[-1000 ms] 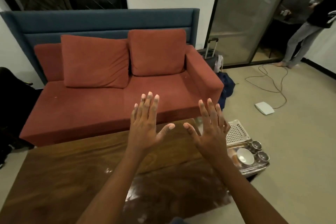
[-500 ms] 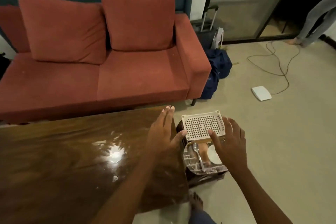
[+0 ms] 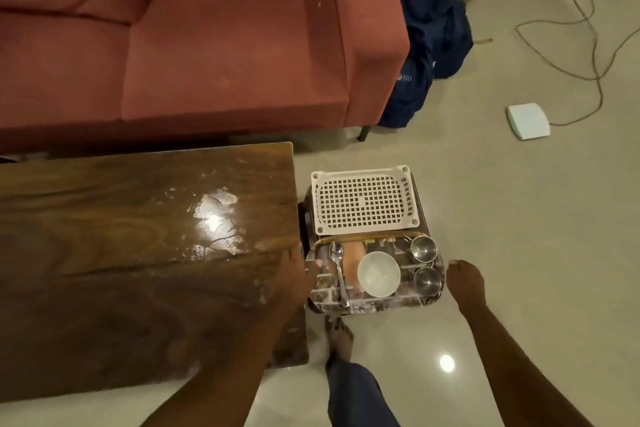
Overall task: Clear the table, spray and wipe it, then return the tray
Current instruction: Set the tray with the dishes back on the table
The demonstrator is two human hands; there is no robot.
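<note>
A brick-patterned tray [image 3: 398, 302] sits on a low stand just right of the dark wooden table [image 3: 138, 253]. It carries a white bowl [image 3: 378, 274], a spoon [image 3: 337, 263] and two steel cups [image 3: 423, 249]. My left hand [image 3: 294, 276] is at the tray's left edge, thumb tip on the rim; blur hides whether it grips. My right hand [image 3: 464, 284] hangs just off the tray's right edge, fingers curved down and holding nothing. The tabletop is bare and shows wet, shiny smears near its right end.
A white perforated basket [image 3: 362, 201] lies on the stand behind the tray. A red sofa [image 3: 207, 45] runs along the table's far side. A blue bag [image 3: 426, 55], a white box [image 3: 528, 121] and a cable [image 3: 595, 55] lie on the floor. My bare foot [image 3: 339, 340] stands before the stand.
My view has tilted down and right from the sofa to the tray. Both hands have dropped from raised and spread to either side of the tray.
</note>
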